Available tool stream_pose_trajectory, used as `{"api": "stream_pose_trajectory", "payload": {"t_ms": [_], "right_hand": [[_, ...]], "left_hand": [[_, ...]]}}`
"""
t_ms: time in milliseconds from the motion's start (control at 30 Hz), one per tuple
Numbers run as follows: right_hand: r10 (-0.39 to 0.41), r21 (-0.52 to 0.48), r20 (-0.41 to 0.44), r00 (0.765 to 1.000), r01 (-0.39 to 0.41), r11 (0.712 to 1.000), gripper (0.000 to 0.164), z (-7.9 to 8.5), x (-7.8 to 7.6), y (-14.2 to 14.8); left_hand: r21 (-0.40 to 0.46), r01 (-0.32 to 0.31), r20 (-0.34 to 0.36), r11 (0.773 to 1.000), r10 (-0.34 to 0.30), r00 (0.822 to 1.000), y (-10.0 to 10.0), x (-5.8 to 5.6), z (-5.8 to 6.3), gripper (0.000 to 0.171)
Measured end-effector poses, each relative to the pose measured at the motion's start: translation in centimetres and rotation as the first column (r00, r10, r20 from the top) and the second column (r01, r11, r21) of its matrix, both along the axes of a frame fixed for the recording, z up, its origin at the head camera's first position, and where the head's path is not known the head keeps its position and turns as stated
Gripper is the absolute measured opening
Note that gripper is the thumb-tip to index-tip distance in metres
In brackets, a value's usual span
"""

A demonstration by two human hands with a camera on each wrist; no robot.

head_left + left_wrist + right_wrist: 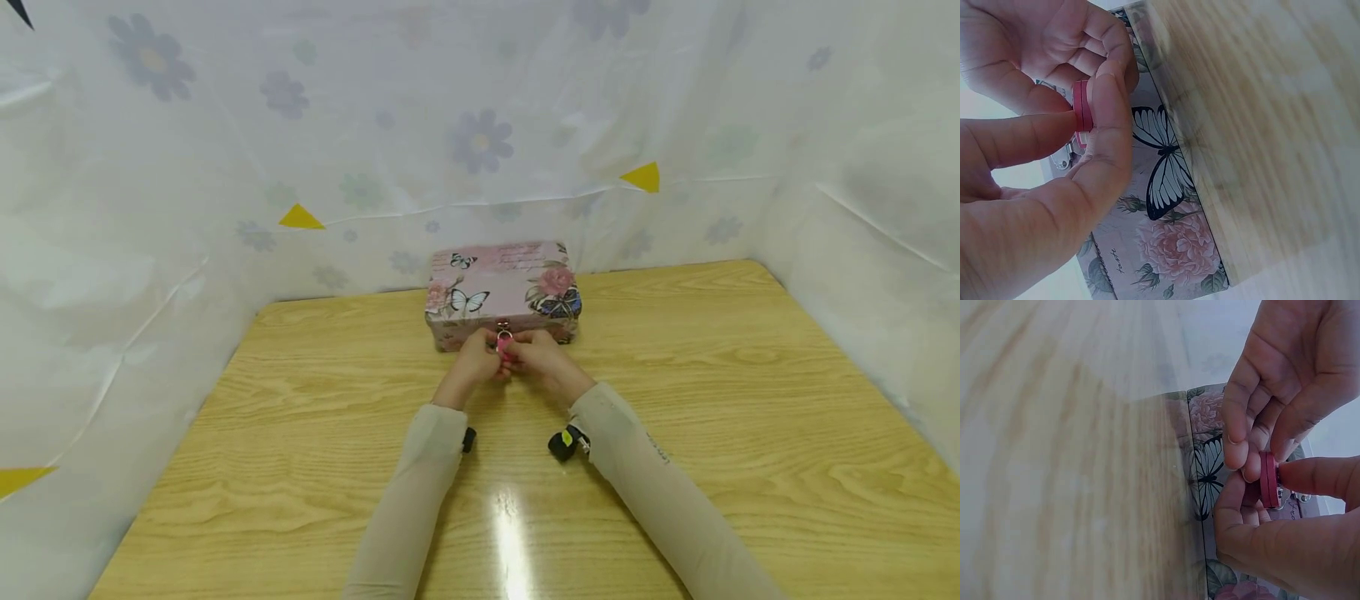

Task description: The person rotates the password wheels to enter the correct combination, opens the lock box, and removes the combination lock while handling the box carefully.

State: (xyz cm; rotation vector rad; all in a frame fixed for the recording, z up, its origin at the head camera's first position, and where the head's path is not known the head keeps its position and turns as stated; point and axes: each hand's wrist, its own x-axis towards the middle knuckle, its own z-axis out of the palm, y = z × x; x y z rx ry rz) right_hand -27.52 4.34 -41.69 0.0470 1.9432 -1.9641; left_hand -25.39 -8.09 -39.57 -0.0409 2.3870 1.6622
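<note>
A pink rectangular box printed with roses and butterflies (491, 287), its lid down, sits at the middle of the far edge of the glossy yellow-brown wood-grain table (750, 400), its long front side facing the near edge. At the middle of that side is a small silver metal clasp (503, 324), and just below it is a small pinkish-red padlock with a silver metal shackle (506, 347); whether the shackle passes through the clasp cannot be told. The left hand (476, 357) pinches the padlock between thumb and fingers from the side toward the table's left edge, and the right hand (547, 358) pinches it from the side toward the right edge, the fingertips close together. Both forearms, in pale beige sleeves (652, 475), reach in over the near edge, with a black device (562, 444) at the right wrist. Beyond the far edge hangs a white flower-printed sheet (480, 92) bearing yellow triangular patches (302, 218).
</note>
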Motion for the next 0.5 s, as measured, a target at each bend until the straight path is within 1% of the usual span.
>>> {"api": "stream_pose_trajectory", "payload": {"t_ms": [133,333,500], "right_hand": [[0.000,-0.018,0.000,1.000,0.000,1.000,0.035,0.05,0.02,0.04],[0.008,-0.001,-0.026,1.000,-0.008,1.000,0.032,0.07,0.07,0.12],[-0.002,0.002,0.004,1.000,0.002,1.000,0.031,-0.09,0.03,0.06]], "left_hand": [[-0.005,0.000,0.002,1.000,0.000,1.000,0.08,0.07,0.14,0.035],[-0.010,-0.004,-0.002,1.000,0.004,1.000,0.07,-0.22,-0.06,0.034],[-0.025,-0.012,0.001,1.000,0.012,1.000,0.06,-0.08,0.00,0.037]]}}
